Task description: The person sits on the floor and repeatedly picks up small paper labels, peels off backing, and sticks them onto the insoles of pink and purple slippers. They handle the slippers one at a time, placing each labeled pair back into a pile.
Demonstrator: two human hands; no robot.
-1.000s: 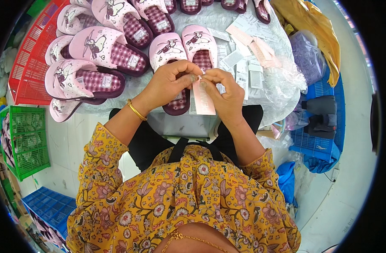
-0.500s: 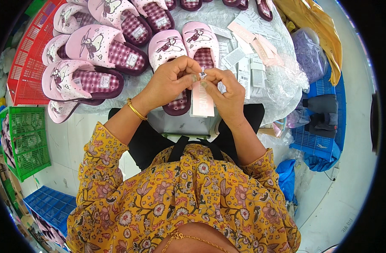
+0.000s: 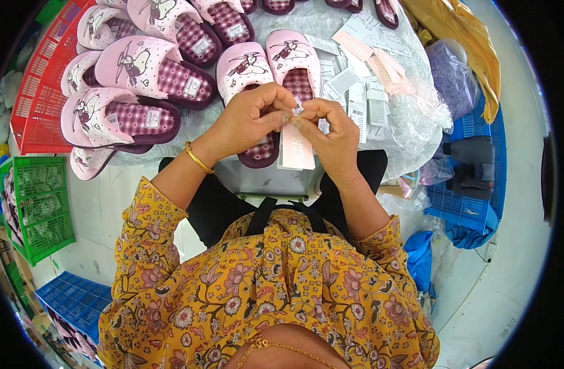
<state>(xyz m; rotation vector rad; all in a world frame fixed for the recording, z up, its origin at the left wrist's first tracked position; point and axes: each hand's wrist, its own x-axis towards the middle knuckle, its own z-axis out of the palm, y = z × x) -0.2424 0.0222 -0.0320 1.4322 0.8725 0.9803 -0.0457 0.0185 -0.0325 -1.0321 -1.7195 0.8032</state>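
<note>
Upper left of frame: pink slippers (image 3: pixel 125 117) crowd the desk (image 3: pixel 411 132). At centre, my left hand (image 3: pixel 248 120) and right hand (image 3: pixel 331 135) meet, fingertips of both clamped on a pale pink tag (image 3: pixel 296 146) hanging over one slipper pair (image 3: pixel 266 67). Risk, I'd say: thin tag slips or tears under the pinch. Loose tags (image 3: pixel 365 92) lie right.

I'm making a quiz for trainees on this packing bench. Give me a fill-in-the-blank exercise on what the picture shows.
1. Both hands pinch a pale pink paper ____ between their fingertips.
2. The left hand has a ____ bangle at its wrist.
3. Beyond the right hand, the slippers on the table have pink tops and ____ insoles.
4. At the person's left stands a ____ basket, below the red crate.

Missing words: tag; gold; checked; green
</note>
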